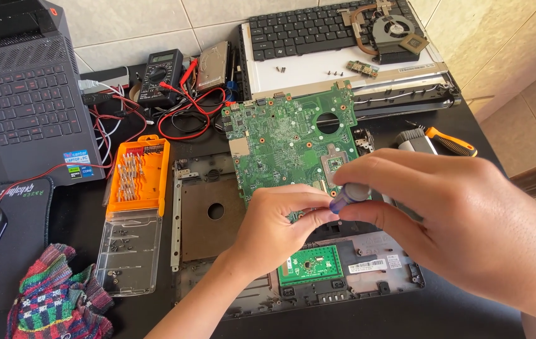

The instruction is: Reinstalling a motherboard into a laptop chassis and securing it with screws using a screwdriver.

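Green motherboard (287, 141): bare circuit board with a round cut-out and a square socket, lying flat at frame centre, its lower edge resting over the opened grey laptop base (343, 276).

Small blue-purple cylindrical tool (348, 196): sitting just over the board's lower edge, right of centre, mostly hidden by fingers.

We see a green circuit board (287, 141), an orange bit case (137, 176), red multimeter leads (183, 116), a striped multicoloured cloth (54, 295) and a blue-tipped tool (348, 196).
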